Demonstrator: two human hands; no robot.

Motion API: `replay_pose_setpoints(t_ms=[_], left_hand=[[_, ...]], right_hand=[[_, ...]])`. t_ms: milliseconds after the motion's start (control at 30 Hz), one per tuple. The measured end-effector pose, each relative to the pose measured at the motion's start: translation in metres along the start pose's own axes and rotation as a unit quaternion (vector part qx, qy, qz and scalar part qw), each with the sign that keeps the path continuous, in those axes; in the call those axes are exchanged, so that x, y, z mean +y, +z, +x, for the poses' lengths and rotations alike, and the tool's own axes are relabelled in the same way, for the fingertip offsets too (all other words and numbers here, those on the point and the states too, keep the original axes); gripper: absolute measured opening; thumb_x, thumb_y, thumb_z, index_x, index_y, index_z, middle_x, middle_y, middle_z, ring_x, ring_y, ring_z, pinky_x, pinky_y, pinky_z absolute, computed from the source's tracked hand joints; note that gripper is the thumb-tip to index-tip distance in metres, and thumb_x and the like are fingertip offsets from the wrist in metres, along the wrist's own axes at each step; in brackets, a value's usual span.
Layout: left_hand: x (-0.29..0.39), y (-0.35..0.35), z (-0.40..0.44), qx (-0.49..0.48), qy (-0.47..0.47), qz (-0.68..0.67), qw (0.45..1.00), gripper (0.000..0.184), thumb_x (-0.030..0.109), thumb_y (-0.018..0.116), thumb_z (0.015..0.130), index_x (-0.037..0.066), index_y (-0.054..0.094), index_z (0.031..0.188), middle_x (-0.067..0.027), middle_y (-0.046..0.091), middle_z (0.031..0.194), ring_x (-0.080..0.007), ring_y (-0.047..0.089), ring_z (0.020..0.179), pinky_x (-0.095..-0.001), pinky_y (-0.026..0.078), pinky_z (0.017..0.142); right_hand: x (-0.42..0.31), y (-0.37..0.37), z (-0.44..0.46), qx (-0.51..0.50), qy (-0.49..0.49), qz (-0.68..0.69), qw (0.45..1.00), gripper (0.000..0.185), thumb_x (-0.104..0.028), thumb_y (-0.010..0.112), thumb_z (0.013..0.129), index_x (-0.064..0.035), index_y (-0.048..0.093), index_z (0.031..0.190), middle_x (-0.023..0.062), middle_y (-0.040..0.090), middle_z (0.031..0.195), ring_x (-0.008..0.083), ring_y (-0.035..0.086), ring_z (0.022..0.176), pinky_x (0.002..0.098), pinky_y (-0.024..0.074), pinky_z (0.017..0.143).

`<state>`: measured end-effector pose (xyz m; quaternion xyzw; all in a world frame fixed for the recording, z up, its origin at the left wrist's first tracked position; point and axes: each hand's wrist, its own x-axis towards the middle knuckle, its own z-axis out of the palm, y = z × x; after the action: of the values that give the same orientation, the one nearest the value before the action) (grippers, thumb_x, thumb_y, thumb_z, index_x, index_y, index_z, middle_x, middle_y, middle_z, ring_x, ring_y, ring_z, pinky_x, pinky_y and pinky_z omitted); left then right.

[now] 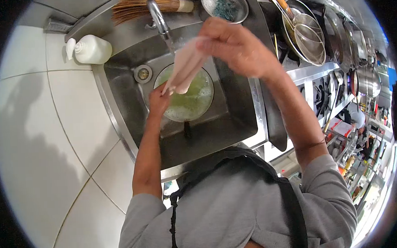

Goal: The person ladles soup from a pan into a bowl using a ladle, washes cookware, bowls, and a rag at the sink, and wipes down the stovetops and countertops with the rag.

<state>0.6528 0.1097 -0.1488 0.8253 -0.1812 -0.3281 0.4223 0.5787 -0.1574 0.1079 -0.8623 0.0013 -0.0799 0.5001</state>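
Note:
A pale, pinkish-white cloth (188,65) hangs stretched between my two hands, over the sink. Up at its right end, my right hand (237,46) pinches the cloth between thumb and fingers. Lower down, my left hand (159,100) is closed on the other end. Below the cloth, a round pan (199,107) with a dark handle lies in the sink (237,118), filled with greenish, foamy water. Water runs from the metal faucet (159,18) just behind the cloth, which covers part of the pan.
A white pump bottle (92,49) stands at the sink's left corner. Behind the faucet lie a straw brush (153,6) and a metal bowl (211,2) with a blue-green scouring pad. Strainers (309,37) and a stove (322,95) are on the right. Farther off, a person (357,117) is visible.

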Motion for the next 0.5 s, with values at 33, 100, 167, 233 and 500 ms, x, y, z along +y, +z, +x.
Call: replay_pose_setpoints(t_ms=[33, 100, 167, 233, 500], left_hand=[[-0.009, -0.008, -0.006, 0.010, 0.024, -0.027, 0.999, 0.037, 0.009, 0.062, 0.088, -0.003, 0.068, 0.122, -0.0204, 0.073, 0.112, -0.0255, 0.071, 0.100, -0.0371, 0.052, 0.090], [-0.024, -0.023, -0.015, 0.010, 0.060, -0.136, 0.989, 0.036, 0.010, 0.059, 0.089, -0.002, 0.069, 0.122, -0.0189, 0.071, 0.117, -0.0278, 0.069, 0.106, -0.0390, 0.050, 0.097], [-0.018, -0.035, -0.020, -0.032, 0.079, -0.352, 0.932, 0.038, 0.012, 0.054, 0.091, 0.000, 0.067, 0.125, -0.0165, 0.069, 0.122, -0.0297, 0.066, 0.112, -0.0412, 0.048, 0.102], [0.008, -0.038, -0.013, -0.043, 0.055, -0.544, 0.836, 0.041, 0.015, 0.050, 0.094, 0.002, 0.064, 0.129, -0.0147, 0.067, 0.125, -0.0296, 0.063, 0.116, -0.0424, 0.048, 0.105], [0.027, 0.047, 0.038, -0.133, 0.098, -0.681, 0.714, 0.049, 0.046, 0.043, 0.105, 0.007, 0.054, 0.134, -0.0107, 0.061, 0.130, -0.0261, 0.059, 0.121, -0.0453, 0.049, 0.103]], right_hand=[[0.004, -0.007, 0.000, 0.028, 0.029, 0.031, 0.999, 0.026, -0.024, 0.057, 0.099, 0.0000, 0.068, 0.100, 0.0165, 0.062, 0.091, 0.0354, 0.061, 0.090, 0.0417, 0.0504, 0.088], [0.015, -0.018, 0.004, 0.079, 0.100, 0.165, 0.978, 0.033, -0.027, 0.051, 0.103, 0.0018, 0.065, 0.109, 0.0160, 0.063, 0.099, 0.0324, 0.062, 0.093, 0.0412, 0.0503, 0.090], [0.032, -0.025, 0.016, 0.123, 0.179, 0.363, 0.906, 0.046, -0.033, 0.040, 0.110, 0.0053, 0.058, 0.127, 0.0156, 0.065, 0.113, 0.0264, 0.064, 0.102, 0.0404, 0.0499, 0.094], [0.138, 0.026, 0.027, 0.160, 0.117, 0.126, 0.972, 0.027, -0.024, 0.054, 0.099, -0.0018, 0.067, 0.107, 0.0181, 0.066, 0.099, 0.0373, 0.063, 0.094, 0.0432, 0.0515, 0.090], [0.086, 0.196, -0.004, 0.162, -0.033, -0.326, 0.931, 0.034, -0.036, 0.066, 0.091, -0.0031, 0.070, 0.098, 0.0184, 0.067, 0.097, 0.0367, 0.067, 0.091, 0.0450, 0.0550, 0.077]])
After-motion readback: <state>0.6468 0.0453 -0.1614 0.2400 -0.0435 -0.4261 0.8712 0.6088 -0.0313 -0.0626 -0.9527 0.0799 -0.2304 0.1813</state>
